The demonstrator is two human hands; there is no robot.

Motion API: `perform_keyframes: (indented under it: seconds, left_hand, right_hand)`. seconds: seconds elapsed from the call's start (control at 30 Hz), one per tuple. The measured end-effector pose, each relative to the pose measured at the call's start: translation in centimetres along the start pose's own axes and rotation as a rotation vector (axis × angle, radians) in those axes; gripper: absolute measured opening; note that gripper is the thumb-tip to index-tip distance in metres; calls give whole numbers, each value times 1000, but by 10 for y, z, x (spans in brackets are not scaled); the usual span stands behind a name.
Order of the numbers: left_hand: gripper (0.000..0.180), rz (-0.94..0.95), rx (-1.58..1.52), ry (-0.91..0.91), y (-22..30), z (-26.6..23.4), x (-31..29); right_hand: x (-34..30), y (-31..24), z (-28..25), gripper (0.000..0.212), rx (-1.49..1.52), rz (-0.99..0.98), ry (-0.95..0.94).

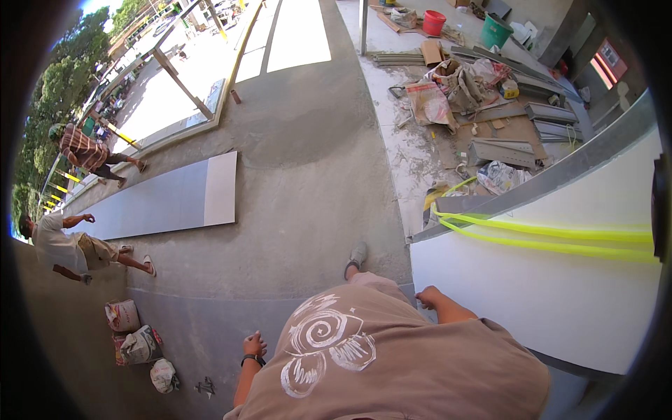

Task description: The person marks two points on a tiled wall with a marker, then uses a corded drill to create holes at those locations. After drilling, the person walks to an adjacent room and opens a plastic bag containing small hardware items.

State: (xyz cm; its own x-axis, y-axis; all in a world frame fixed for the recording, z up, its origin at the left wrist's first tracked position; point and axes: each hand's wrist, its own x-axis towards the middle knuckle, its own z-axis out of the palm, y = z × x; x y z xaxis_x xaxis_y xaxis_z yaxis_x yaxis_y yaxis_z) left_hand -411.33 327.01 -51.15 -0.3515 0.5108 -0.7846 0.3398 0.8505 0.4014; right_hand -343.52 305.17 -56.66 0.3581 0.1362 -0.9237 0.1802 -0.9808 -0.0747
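My left hand (255, 345), with a black band at the wrist, hangs beside my body over the grey floor (203, 315). Its fingers curl loosely, and nothing shows in them. On the other side, my right hand (429, 297) is closed, close to the lower edge of a white wall panel (532, 287). A small bluish-grey bit shows at its fingertips, too small to name. Whether that hand touches the panel, I cannot tell. One of my feet, in a grey shoe (358, 255), is out in front on the concrete.
A long grey panel (161, 199) lies ahead left; two people walk beside it. Several sacks (140, 345) stand at the lower left. Yellow-green straps (546, 234) cross the white panel. Metal profiles (500, 152), bags, a red bucket (434, 23) and a green bucket (495, 31) clutter the right.
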Motion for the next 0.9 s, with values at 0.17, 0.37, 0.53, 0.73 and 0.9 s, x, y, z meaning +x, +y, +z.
perform_keyframes:
  seconds: [0.17,0.37,0.53,0.73,0.9]
  left_hand:
    - [54,45,391,-136,76,94,65]
    - [55,33,272,-223,276,188,87]
    - [56,25,209,-229,460,274,126]
    - [63,131,512,-462,660,385,191]
    - [61,77,459,-467,821,470,213]
  right_hand:
    - [74,-116,-76,54,-277,-226,-54]
    - [104,-279,-228,52,-3,-354,286]
    - [159,-369,-318,41,286,-397,396]
    - [182,-366,-370,46,23,-118,205]
    - [176,-372,-405,40,392,230,115]
